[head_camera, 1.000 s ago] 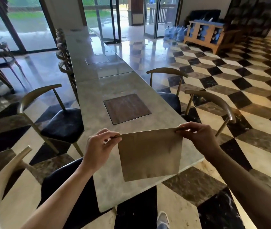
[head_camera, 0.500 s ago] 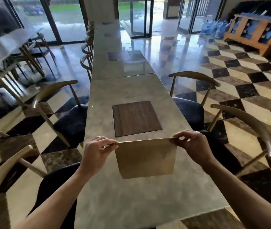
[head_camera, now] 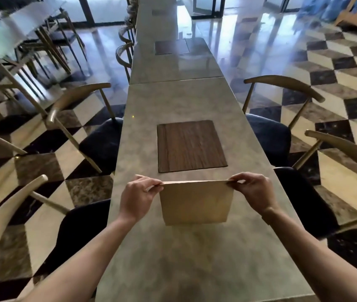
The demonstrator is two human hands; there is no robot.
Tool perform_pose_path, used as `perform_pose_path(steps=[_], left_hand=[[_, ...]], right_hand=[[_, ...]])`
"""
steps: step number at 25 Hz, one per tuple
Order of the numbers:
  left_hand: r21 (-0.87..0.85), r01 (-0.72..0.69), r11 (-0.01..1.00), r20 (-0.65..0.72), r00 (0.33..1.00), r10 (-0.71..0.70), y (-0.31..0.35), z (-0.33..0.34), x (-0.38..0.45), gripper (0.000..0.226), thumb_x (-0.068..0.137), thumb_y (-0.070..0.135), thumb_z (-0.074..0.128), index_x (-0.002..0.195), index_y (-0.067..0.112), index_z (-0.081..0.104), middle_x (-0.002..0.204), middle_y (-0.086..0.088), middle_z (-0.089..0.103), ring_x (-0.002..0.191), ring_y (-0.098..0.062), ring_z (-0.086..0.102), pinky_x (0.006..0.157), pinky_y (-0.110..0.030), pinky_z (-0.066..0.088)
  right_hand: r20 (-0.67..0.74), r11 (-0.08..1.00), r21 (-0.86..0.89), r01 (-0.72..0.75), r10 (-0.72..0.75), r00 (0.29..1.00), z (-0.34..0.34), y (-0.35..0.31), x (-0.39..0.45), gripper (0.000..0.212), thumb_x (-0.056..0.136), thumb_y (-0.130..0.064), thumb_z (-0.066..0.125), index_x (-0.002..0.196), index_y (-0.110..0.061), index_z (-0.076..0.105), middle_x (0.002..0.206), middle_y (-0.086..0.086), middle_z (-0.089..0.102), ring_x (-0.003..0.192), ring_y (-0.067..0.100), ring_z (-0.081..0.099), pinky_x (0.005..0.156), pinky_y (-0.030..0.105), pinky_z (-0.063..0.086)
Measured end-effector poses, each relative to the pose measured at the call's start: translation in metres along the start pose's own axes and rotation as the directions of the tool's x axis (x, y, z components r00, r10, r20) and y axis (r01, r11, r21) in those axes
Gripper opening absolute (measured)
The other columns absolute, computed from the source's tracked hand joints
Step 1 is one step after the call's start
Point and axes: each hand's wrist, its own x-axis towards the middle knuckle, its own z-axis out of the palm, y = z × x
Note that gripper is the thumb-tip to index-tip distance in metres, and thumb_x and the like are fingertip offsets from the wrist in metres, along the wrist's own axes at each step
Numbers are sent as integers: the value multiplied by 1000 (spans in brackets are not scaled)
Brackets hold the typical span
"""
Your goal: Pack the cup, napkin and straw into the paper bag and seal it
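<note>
A flat brown paper bag hangs upright over the near part of a long grey stone table. My left hand pinches its top left corner and my right hand pinches its top right corner. The bag's top edge looks pressed flat, and its lower edge is at or just above the tabletop. No cup, napkin or straw is in sight.
A dark wooden square inlay sits in the table just beyond the bag. Chairs with curved wooden backs and dark seats line both sides. The checkered floor spreads to the right, and more tables and chairs stand at the far left.
The view has swung from the table's near right corner to face straight down its length. The bag, held by both hands throughout, now hangs over the table's middle and lower.
</note>
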Motion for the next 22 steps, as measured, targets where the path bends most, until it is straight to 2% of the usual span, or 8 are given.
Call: perform_pose_path(steps=[5,10,14,19,22], left_hand=[[-41,68,997,35,997,-67,-13,7,-1,14,76,14,81,89,13,79,85,-1,75,87,-21,65,74,-41,55],[-93,90,992,72,994,-83,-18,14,1,13,78,11,80,90,13,77,87,1,74,88,-21,64,74,-43,54],[-133,102,986,73,993,-93,-20,17,0,14,78,11,79,90,17,76,86,8,71,86,-15,62,75,-40,53],[-171,96,981,102,992,-79,-25,12,-3,18,78,13,80,92,22,76,89,16,70,90,-8,60,72,-36,53],[-181,66,981,103,994,-48,-25,6,-4,18,77,15,81,92,24,76,90,16,70,90,-6,60,69,-34,52]], right_hand=[[17,999,12,-42,42,999,15,7,7,14,68,-22,83,74,-33,77,72,-12,74,65,12,67,70,38,55],[37,999,8,-49,48,998,17,10,12,23,70,-19,83,70,-40,73,69,-16,72,56,2,60,63,23,50],[54,999,7,-46,46,998,18,9,13,23,71,-15,82,74,-36,74,72,-17,73,56,1,59,59,13,47],[69,999,-45,-27,30,997,16,4,9,19,72,-17,81,79,-34,75,75,-14,73,60,3,62,61,20,48],[52,998,-67,-8,11,999,15,-1,3,18,73,-20,81,80,-36,75,75,-16,73,70,3,65,63,16,48]])
